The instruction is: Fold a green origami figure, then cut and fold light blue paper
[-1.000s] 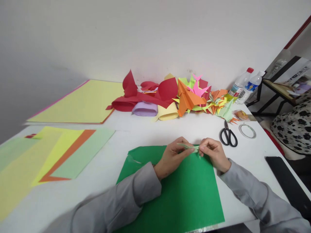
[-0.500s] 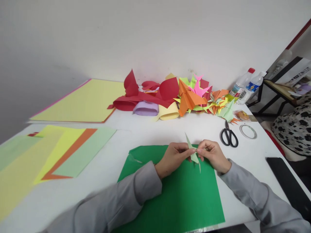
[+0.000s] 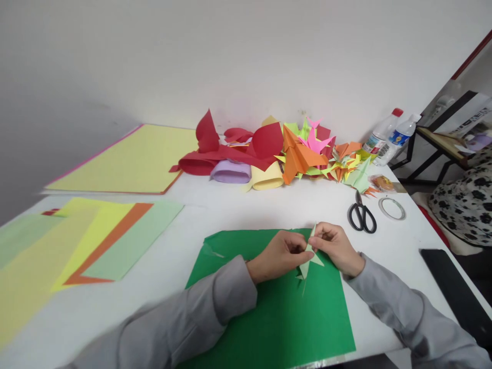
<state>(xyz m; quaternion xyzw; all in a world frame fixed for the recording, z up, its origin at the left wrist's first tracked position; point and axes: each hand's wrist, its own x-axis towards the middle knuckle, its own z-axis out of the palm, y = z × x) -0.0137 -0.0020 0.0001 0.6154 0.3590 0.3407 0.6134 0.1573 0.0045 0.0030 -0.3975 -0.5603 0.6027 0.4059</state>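
Note:
My left hand (image 3: 280, 254) and my right hand (image 3: 335, 247) meet over a dark green paper sheet (image 3: 269, 312) on the white table. Both pinch a small folded pale green paper figure (image 3: 309, 256) with pointed tips, which stands roughly upright between my fingers. One tip points up, the others down toward the sheet. Grey sleeves cover both my forearms.
A heap of folded paper figures (image 3: 295, 154) and curled red, lilac and yellow sheets lies at the back. Black scissors (image 3: 361, 215) and a tape ring (image 3: 391, 207) lie to the right. Two bottles (image 3: 386, 136) stand at the far right. Flat coloured sheets (image 3: 100, 241) cover the left.
The pale green figure has turned from lying level between my hands to standing upright, and my hands have lowered slightly toward the green sheet.

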